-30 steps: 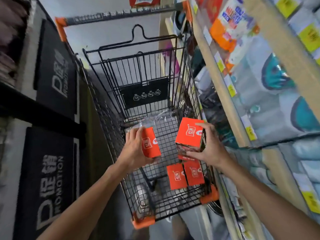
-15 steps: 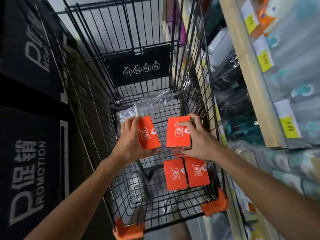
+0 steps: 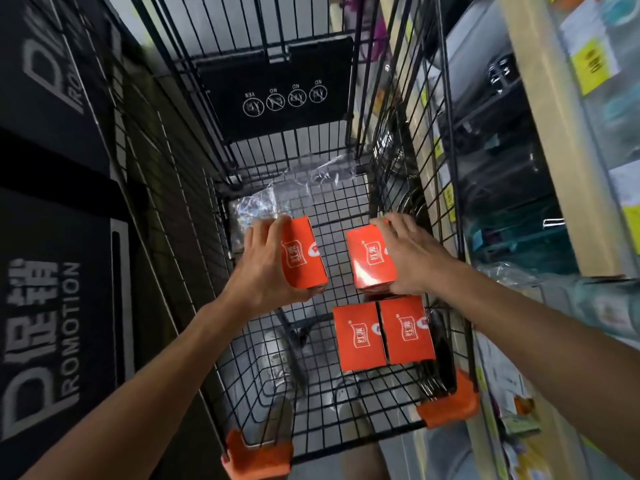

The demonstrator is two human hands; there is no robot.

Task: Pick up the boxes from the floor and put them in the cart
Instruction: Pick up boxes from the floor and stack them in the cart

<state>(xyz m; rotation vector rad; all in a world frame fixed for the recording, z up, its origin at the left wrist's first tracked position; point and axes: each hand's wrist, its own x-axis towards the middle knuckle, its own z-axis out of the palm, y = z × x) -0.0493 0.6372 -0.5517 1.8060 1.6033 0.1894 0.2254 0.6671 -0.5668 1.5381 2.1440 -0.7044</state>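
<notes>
Both arms reach down into a black wire cart [image 3: 446, 216] with orange corner caps. My left hand [image 3: 263, 268] grips an orange box [image 3: 304, 258], held tilted above the cart's mesh floor at left. My right hand [image 3: 412, 258] holds a second orange box [image 3: 369, 259] low near the cart's right wall, just beyond two more orange boxes [image 3: 382, 332] that lie flat side by side on the floor of the cart. Whether the right-hand box touches the mesh is unclear.
A crumpled clear plastic bag [image 3: 298, 188] lies at the far end of the cart under a black sign panel [image 3: 277, 95]. Dark promotion boards [image 3: 52, 289] stand close on the left. Store shelves [image 3: 554, 168] with packaged goods run along the right.
Both hands have gone deeper into the cart with their boxes. The view has tipped down and closer. The right-hand box has dropped close behind the two lying boxes.
</notes>
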